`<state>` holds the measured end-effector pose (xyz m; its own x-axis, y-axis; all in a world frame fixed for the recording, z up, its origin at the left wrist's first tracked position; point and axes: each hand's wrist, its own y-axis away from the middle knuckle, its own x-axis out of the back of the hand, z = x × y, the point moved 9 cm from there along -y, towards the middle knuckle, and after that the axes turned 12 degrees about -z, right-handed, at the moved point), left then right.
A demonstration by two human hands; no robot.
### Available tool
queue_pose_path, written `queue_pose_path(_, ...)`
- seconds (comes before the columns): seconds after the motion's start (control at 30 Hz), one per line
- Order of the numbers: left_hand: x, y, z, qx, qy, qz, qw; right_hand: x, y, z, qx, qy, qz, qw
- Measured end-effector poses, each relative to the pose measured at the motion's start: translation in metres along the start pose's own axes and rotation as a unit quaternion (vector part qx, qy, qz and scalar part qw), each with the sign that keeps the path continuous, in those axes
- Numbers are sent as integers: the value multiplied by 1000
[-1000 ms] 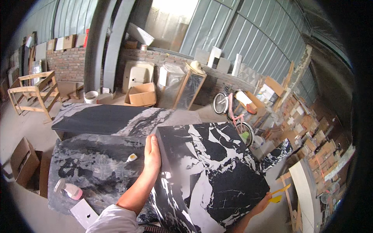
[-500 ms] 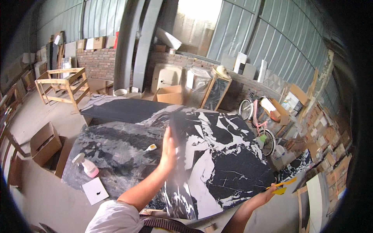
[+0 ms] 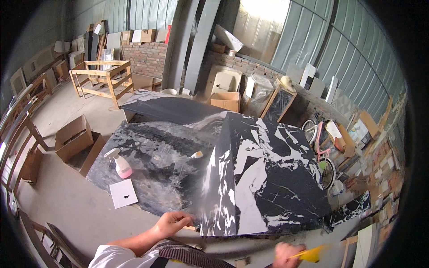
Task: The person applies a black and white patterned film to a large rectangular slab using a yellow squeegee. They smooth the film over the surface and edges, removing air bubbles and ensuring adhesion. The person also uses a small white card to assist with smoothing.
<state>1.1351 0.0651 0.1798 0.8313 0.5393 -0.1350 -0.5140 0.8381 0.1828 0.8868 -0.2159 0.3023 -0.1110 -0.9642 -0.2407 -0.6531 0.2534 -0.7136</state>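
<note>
A large black-and-white marble-patterned slab (image 3: 281, 187) with a folded-down side panel (image 3: 218, 190) stands on the mottled grey table slab (image 3: 152, 152). My left hand (image 3: 172, 224) is by the table's near edge, left of the panel's lower corner. Its fingers bend loosely, and I see nothing held in them. At the bottom right, off the slab's near edge, my right hand (image 3: 287, 255) grips a yellow scraper (image 3: 313, 253), smeared by motion. A spray bottle (image 3: 119, 164) with pink liquid, a white square tile (image 3: 124, 193) and a small white-and-yellow bottle (image 3: 196, 154) rest on the grey slab.
Another dark slab (image 3: 174, 110) lies across the back. Open cardboard boxes (image 3: 73, 138) stand on the floor at left, near a wooden frame (image 3: 103, 78). A bicycle (image 3: 328, 172) and stacked tiles and boxes line the right side. A brick wall (image 3: 147, 58) runs behind.
My left hand has left the upper edge of the side panel and come down toward me. The right hand has drawn back from the slab's right corner, still holding the scraper. The view has shifted.
</note>
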Motion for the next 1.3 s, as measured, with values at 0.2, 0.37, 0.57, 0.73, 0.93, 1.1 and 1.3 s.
queue_pose_path(0.2, 8, 5, 18, -46, -119, -120, 984, -164, -32, 60, -296, -6, -180, 938)
queue_pose_path(0.37, 150, 49, -156, 102, -65, 36, 992, -231, -36, 130, -412, 18, -171, 895)
queue_pose_path(0.57, 348, 199, -270, 273, -17, 485, 830, -255, -12, 244, -544, 23, -61, 837)
queue_pose_path(0.73, 381, 171, -374, 174, 327, 320, 872, -309, -35, 282, -507, 42, -140, 849)
queue_pose_path(0.93, 330, 138, -274, 136, 431, 239, 859, -300, -9, 280, -537, 36, -60, 840)
queue_pose_path(1.1, 273, 133, -186, 131, 436, 132, 881, -263, 29, 263, -539, 48, 124, 832)
queue_pose_path(1.3, 182, 115, -71, 29, 485, -93, 869, -260, 51, 297, -463, -25, 209, 861)
